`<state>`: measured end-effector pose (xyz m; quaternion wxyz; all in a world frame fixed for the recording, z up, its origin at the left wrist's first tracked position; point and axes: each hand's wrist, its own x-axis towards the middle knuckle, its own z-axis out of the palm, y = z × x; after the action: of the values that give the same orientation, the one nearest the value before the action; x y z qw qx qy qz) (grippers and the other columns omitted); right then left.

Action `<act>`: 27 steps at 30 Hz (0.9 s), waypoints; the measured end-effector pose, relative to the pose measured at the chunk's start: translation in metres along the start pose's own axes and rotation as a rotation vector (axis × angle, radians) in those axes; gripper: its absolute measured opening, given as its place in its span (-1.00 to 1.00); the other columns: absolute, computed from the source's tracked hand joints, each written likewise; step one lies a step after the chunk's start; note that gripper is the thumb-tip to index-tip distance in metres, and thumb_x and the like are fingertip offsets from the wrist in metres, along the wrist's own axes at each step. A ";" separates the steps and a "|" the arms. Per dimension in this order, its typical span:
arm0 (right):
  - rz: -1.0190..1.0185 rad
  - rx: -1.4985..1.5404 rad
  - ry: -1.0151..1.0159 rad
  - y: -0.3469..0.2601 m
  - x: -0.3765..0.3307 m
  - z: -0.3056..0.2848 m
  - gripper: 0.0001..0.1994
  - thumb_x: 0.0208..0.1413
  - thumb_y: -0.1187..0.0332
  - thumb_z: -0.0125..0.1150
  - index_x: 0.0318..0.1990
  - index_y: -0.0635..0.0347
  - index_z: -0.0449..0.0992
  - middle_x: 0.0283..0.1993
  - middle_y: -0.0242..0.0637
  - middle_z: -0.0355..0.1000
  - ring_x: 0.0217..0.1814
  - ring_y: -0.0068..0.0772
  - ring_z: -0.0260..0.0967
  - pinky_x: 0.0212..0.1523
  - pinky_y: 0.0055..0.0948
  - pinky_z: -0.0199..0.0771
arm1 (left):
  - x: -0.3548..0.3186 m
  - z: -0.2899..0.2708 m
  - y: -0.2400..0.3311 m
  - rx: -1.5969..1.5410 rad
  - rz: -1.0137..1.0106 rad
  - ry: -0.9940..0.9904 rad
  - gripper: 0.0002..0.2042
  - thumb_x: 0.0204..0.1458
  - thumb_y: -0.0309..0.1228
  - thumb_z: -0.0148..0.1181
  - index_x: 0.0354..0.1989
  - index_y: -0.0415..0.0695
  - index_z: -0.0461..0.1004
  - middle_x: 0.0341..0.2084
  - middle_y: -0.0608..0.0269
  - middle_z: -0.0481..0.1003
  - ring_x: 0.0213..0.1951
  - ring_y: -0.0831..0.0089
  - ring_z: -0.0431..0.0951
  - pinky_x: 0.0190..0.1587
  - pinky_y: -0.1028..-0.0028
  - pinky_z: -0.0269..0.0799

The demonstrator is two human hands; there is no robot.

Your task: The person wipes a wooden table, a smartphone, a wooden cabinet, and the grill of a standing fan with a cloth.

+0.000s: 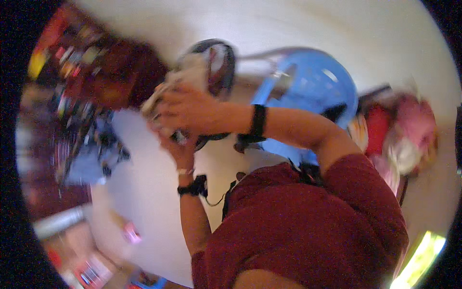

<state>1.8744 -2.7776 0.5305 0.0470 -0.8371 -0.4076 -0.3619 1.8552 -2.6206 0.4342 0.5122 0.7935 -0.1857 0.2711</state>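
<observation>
Both my hands are raised together at a beige, soft-looking thing (190,74), too blurred for me to tell its kind. My right hand (188,111) lies across its near side with the fingers bent over it. Lower down, my left hand (179,148) grips from below, partly covered by the right one. Just behind the beige thing shows a black, round-rimmed object with a pale middle (219,60), like a wheel. Dark bands sit on both my wrists.
A large glossy blue shell (317,79) stands right of my hands. Pink and red bundles (409,125) lie farther right. Cluttered dark shelves (77,96) line the left, with a light blue item (89,166) below. A small pink object (131,232) is at lower left.
</observation>
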 end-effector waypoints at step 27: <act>0.096 0.393 0.354 0.088 0.010 -0.054 -0.76 -0.15 0.23 0.22 -0.24 -0.20 0.55 -0.09 -0.48 0.45 0.13 -0.23 0.26 0.02 0.02 0.21 | 0.060 -0.001 0.079 0.021 -0.124 -0.050 -0.09 -0.11 -0.32 0.43 0.35 -0.36 -0.06 0.30 -0.18 0.06 0.33 0.05 0.05 0.37 0.14 -0.06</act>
<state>1.9113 -2.8494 0.5956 0.2962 -0.7540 -0.4152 -0.4140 1.8565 -2.6527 0.5278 0.5148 0.8153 -0.1459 0.2211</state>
